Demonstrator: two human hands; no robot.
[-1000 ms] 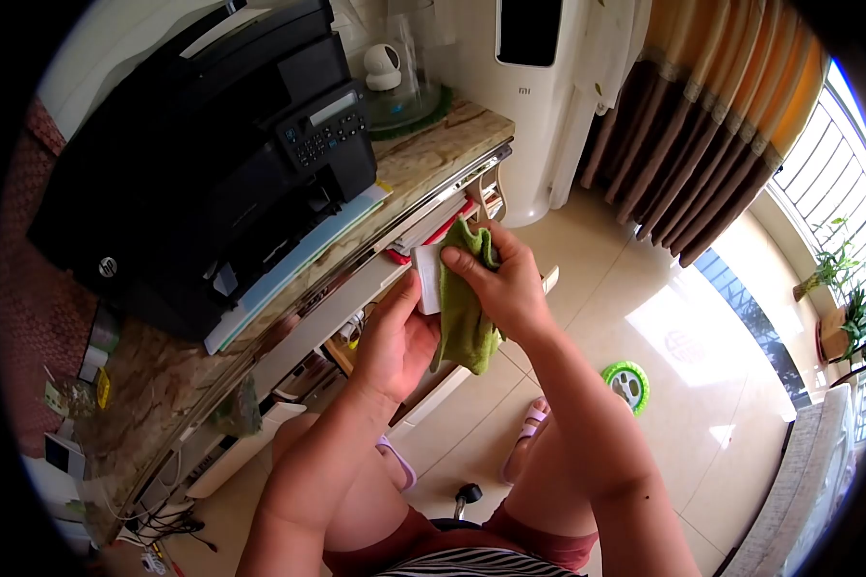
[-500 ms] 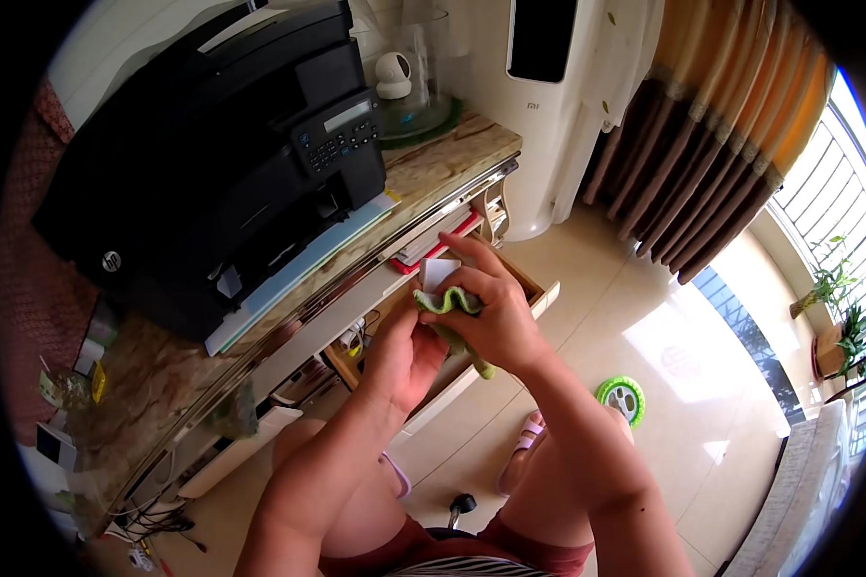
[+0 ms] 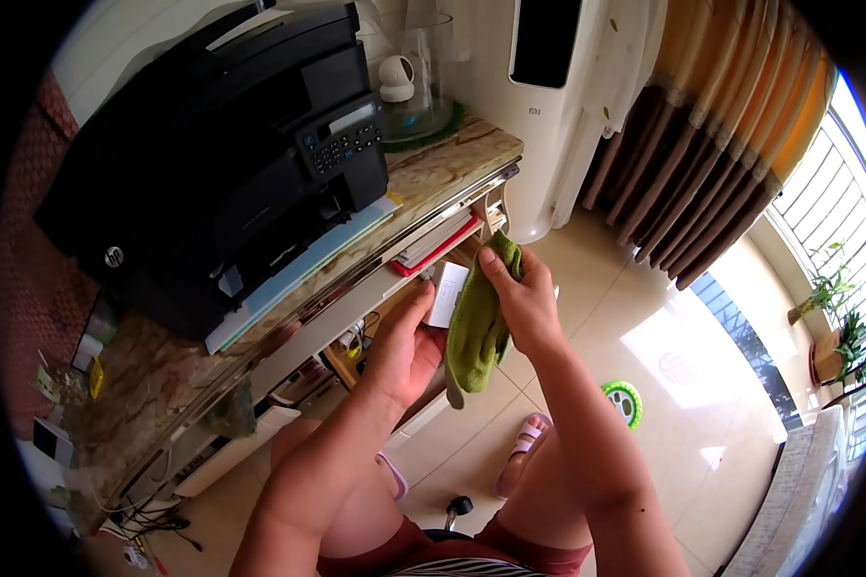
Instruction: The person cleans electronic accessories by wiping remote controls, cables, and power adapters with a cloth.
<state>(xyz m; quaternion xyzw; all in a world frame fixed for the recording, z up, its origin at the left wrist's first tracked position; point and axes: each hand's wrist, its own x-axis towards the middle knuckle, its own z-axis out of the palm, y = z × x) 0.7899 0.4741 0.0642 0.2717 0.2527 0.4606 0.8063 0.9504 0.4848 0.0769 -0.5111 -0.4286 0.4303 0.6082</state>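
A small white box (image 3: pixel 446 294) is held upright in my left hand (image 3: pixel 405 348), between the thumb and the fingers, which are partly hidden behind it. My right hand (image 3: pixel 526 293) pinches the top of a green cloth (image 3: pixel 479 330), thumb in front. The cloth hangs down just right of the box and overlaps its right edge. Both hands are above a pulled-out drawer (image 3: pixel 433 409) of the cabinet.
A black printer (image 3: pixel 221 173) stands on the marble-topped cabinet (image 3: pixel 452 159) at the left, with a white camera (image 3: pixel 396 79) behind. Red-edged papers (image 3: pixel 438 245) lie in a shelf slot. A green-rimmed round object (image 3: pixel 624 405) is on the floor, right of my legs.
The cloth, bunched around the box half a second before, now hangs spread out beside it. My right hand has moved right and the box's face shows more.
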